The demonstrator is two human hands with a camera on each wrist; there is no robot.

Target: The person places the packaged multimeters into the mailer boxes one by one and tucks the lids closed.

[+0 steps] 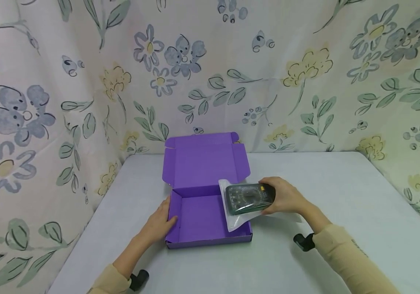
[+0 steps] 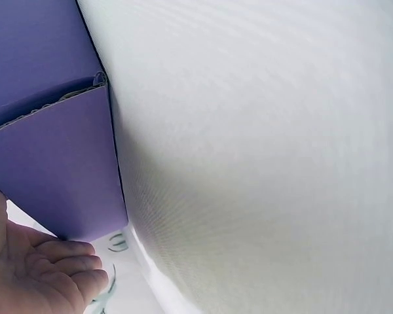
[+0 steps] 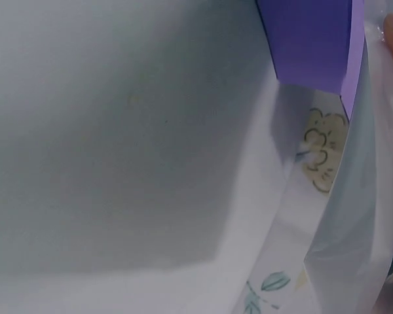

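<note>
In right grip (image 1: 285,196), fingers above and thumb below: dark rectangular pack (image 1: 248,198), corners rounded, surface glossy under clear film, small yellow mark near one corner; held by its right end, over the right side of the purple box. Beneath and around the pack: white plastic bag (image 1: 233,222), thin, creased and edged at an angle. At left grip (image 1: 159,222), thumb hooked over the left wall, fingers along its outside: purple box (image 1: 210,244), shallow, rectangular, matt cardboard with a fluted core at a cut edge. Hinged upright behind: flat lid (image 1: 202,163) with side flaps. Below: smooth white desk (image 1: 305,167). At the forearms: cream sleeves (image 1: 353,261). Behind: softly folded fabric (image 1: 213,118), printed with blue and yellow flowers and green leaves.
</note>
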